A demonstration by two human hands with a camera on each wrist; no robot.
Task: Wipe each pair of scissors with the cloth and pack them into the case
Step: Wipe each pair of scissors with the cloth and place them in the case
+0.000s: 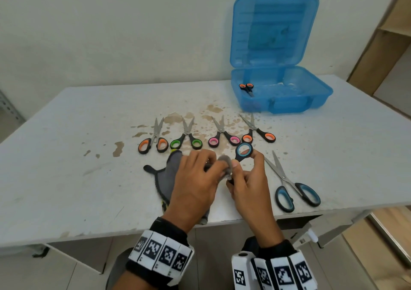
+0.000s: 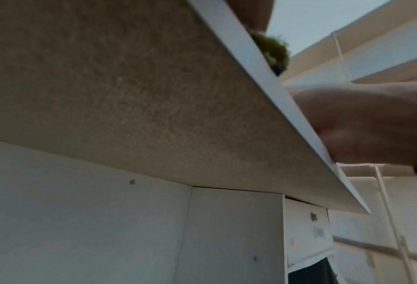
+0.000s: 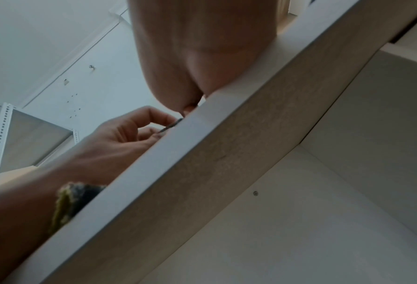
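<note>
My left hand (image 1: 200,174) pinches a fold of the grey cloth (image 1: 169,174) around the blades of a small blue-handled pair of scissors (image 1: 244,150). My right hand (image 1: 246,183) grips that pair by its handles, one blue ring sticking up above the fingers. The blades are hidden by cloth and fingers in the head view. In the right wrist view the left hand (image 3: 129,134) pinches a thin blade tip (image 3: 171,125) above the table edge. The open blue case (image 1: 282,103) stands at the back right with one orange-handled pair (image 1: 246,87) inside.
A row of small scissors lies beyond my hands: orange (image 1: 153,143), green (image 1: 186,141), pink (image 1: 223,138), orange (image 1: 259,134). A large blue-handled pair (image 1: 293,192) lies near the front right edge. The stained white table (image 1: 66,156) has bare room on the left.
</note>
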